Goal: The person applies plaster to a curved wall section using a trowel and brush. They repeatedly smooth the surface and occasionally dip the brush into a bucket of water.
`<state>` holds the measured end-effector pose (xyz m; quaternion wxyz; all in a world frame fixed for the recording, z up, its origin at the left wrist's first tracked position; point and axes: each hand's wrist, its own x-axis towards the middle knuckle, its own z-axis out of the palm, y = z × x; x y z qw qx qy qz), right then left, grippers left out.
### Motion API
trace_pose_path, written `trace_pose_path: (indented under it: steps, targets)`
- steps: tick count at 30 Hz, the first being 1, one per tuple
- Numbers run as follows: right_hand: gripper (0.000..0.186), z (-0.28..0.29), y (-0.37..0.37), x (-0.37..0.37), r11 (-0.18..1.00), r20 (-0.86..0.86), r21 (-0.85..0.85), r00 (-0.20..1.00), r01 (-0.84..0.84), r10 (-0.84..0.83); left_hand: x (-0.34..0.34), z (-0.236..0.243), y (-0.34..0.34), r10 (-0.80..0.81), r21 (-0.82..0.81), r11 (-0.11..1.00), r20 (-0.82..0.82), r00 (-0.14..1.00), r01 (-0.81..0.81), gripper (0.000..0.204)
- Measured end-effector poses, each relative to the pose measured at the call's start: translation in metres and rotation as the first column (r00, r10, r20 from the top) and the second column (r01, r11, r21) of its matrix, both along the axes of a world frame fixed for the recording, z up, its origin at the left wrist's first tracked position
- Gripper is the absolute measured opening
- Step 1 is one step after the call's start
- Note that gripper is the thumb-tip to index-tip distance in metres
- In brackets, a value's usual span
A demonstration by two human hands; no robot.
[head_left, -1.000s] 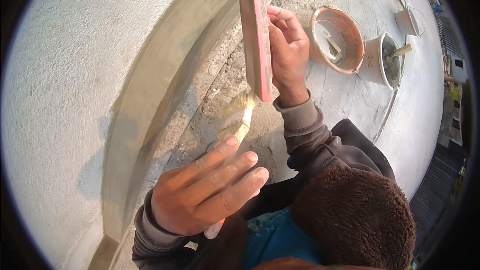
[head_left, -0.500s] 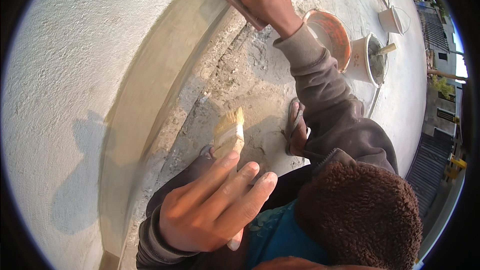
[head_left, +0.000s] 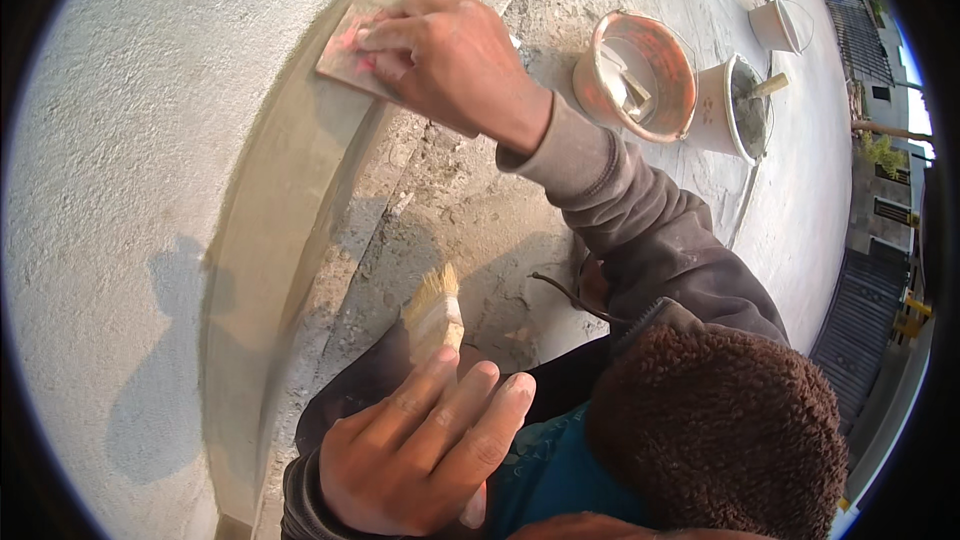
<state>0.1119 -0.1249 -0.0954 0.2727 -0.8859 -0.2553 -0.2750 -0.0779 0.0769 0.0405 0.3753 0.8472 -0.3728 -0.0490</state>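
My right hand point(head_left: 450, 60) grips a flat reddish-brown plastering float point(head_left: 345, 52), pressed against a smooth grey plastered band point(head_left: 270, 210) at the foot of the wall. Fingers and thumb pinch the float's back, where pink marks show. Low in the view, my left hand point(head_left: 410, 450) holds a paintbrush point(head_left: 438, 308) with pale, worn bristles pointing away from me. Its handle is mostly hidden behind my fingers. The brush is apart from the wall, above my bent leg.
A rough white wall point(head_left: 120, 160) rises at left. Broken, gritty ground point(head_left: 450, 180) runs along its base. At right stand an orange-lined bucket point(head_left: 675, 70) with tools inside, a white bucket point(head_left: 712, 115) of grey mortar with a wooden handle sticking out, and a smaller pail point(head_left: 772, 28).
My right hand has drawn the float along the band toward me and to the left. My left hand and the brush have shifted slightly down.
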Motion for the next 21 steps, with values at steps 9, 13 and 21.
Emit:
trace_pose_path:
  steps: [9,13,21]
  targets:
    - [0.022,0.024,-0.223,0.183,0.682,-0.172,0.205,0.712,0.702,-0.681,-0.007,-0.006,0.005,0.02,0.039,0.999,0.097,0.995,-0.024,0.079]
    - [0.033,-0.045,-0.143,0.078,0.106,-0.368,0.917,0.917,0.385,-0.15,0.0,0.001,0.008,0.03,0.133,0.991,-0.004,1.0,-0.029,0.089]
    - [0.036,-0.077,-0.071,0.072,0.014,-0.268,0.961,0.944,0.276,-0.192,-0.013,-0.014,0.008,0.005,0.007,1.0,0.114,0.993,-0.006,0.056]
